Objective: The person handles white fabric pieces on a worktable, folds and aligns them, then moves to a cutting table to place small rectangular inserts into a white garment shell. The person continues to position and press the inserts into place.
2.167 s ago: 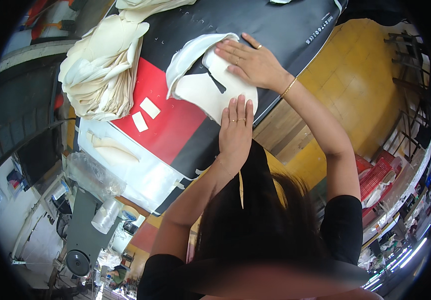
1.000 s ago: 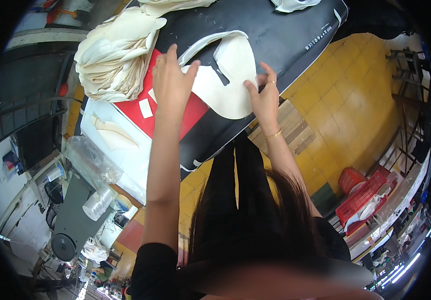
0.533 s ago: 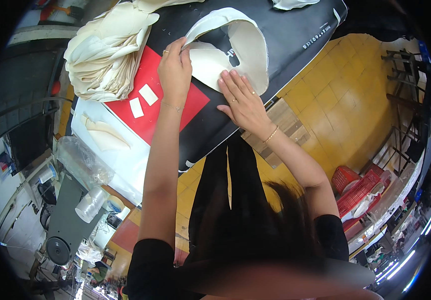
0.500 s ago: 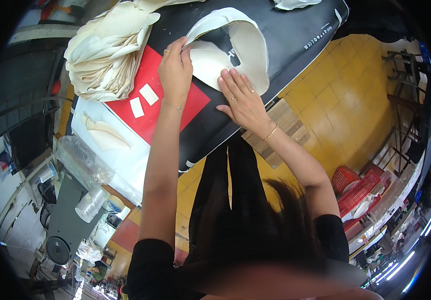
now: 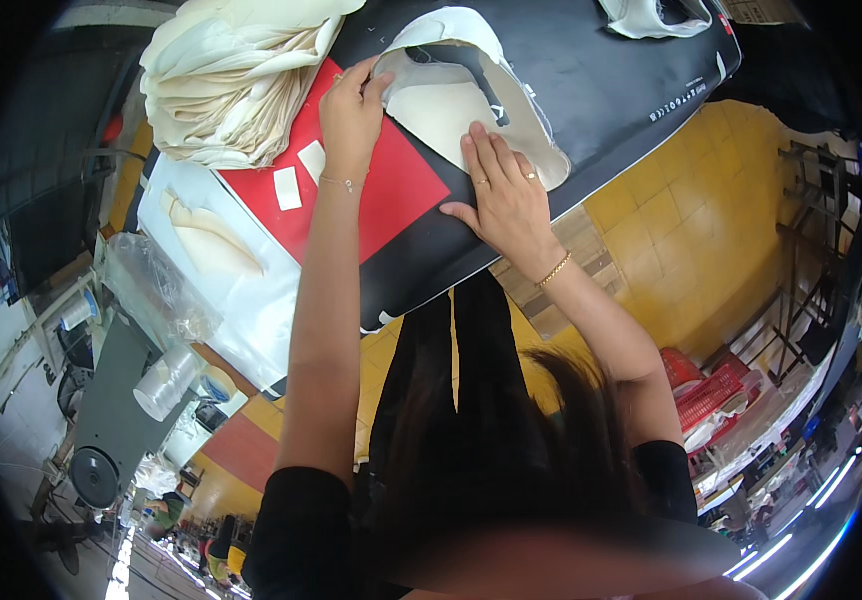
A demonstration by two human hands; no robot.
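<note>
A cream fabric piece point(image 5: 439, 108), bent round into a loop with a standing far wall, lies on the black sheet. My left hand point(image 5: 353, 118) pinches its left edge between thumb and fingers. The fingers of my right hand point(image 5: 511, 205) are stretched out, their tips resting flat on the near right part of the piece. Under my left wrist, a red sheet point(image 5: 391, 205) carries two small white rectangles point(image 5: 288, 188). A thick stack of cream cut pieces point(image 5: 241, 90) sits just left of my left hand.
Another cream piece point(image 5: 641, 18) lies at the table's far right. A clear plastic bag point(image 5: 156, 290) and a loose cream offcut point(image 5: 213, 240) are at left. Red baskets point(image 5: 706, 400) stand at right above the yellow tiled floor point(image 5: 671, 210).
The looped piece has opened out lower and wider toward the right, its far wall leaning down. My right hand has shifted slightly right with it; my left keeps its pinch. The whole view has turned a little.
</note>
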